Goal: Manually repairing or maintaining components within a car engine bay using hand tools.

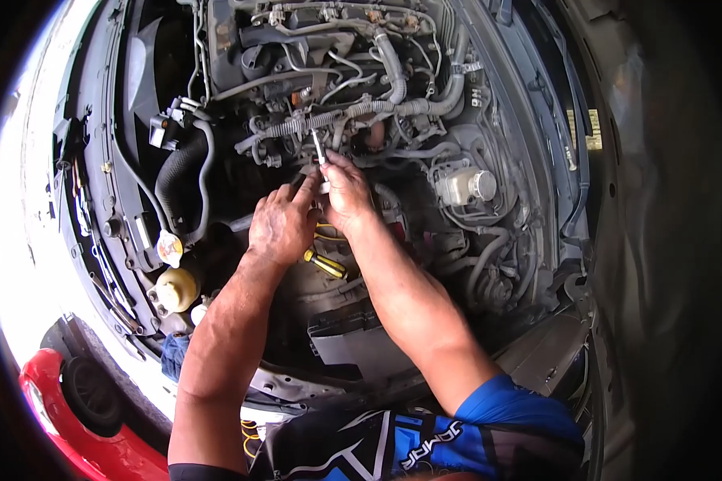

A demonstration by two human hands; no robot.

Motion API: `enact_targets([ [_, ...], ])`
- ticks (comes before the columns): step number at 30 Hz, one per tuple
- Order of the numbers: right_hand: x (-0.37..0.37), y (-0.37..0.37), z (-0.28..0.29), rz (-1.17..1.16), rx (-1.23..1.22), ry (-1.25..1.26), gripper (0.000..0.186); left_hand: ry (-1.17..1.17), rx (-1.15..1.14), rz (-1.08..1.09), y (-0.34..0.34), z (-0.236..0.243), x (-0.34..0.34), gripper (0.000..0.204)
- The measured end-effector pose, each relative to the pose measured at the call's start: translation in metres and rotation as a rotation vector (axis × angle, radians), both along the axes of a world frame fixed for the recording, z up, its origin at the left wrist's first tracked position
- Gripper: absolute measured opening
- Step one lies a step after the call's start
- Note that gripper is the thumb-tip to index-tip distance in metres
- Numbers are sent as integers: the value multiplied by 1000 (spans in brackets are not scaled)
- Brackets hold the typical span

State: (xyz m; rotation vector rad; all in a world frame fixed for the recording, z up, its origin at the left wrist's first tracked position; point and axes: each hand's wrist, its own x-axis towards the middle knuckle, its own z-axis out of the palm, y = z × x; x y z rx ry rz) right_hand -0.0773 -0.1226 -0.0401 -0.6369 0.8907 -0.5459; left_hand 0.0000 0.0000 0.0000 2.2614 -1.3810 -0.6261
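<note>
Open, dusty engine bay [537,232] fills the view, daylight glaring along its left side. Nearest is the person's blue, black and white short-sleeved shirt [361,445], with both bare forearms reaching forward over a flat black plastic box [337,341]. Past that box, a yellow-and-black screwdriver [326,264] lies untouched between the forearms. Left hand's grip [285,224] is bent, its index finger stretched toward the other hand; whether it pinches anything I cannot tell, since the palm is hidden. Right hand's grip [347,191] is drawn narrow around the near end of a slim silver metal tool [319,146], whose far end points at a grey ribbed hose [297,126] crossing the engine. That tool should be light, rigid and hard to damage, though smooth metal may slip in greasy fingers; its near end looks the best place to hold it, leaving the shaft clear. To the right, an off-white plastic reservoir with a round cap [465,187] stands among hoses. Well apart, outside at lower left, is a glossy red car [88,437].
</note>
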Motion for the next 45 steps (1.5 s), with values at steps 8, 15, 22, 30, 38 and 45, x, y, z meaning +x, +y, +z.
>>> enact_targets([
  [8, 3, 10, 7, 2, 36, 135, 23, 35, 193, 92, 36, 3, 24, 38],
  [15, 4, 7, 0, -39, 58, 54, 26, -23, 86, 100, 33, 4, 31, 28],
  [22, 2, -1, 8, 15, 66, 123, 25, 37, 101, 83, 33, 23, 31, 31],
  [30, 8, 3, 9, 22, -50, 143, 23, 62, 86, 70, 42, 21, 30, 40],
  [38, 5, -17, -17, -152, 434, -30, 7, -356, 184, -172, -7, 113, 26, 47],
  [45, 7, 7, -16, -193, 371, -68, 27, -284, 167, -144, 4, 88, 40, 48],
])
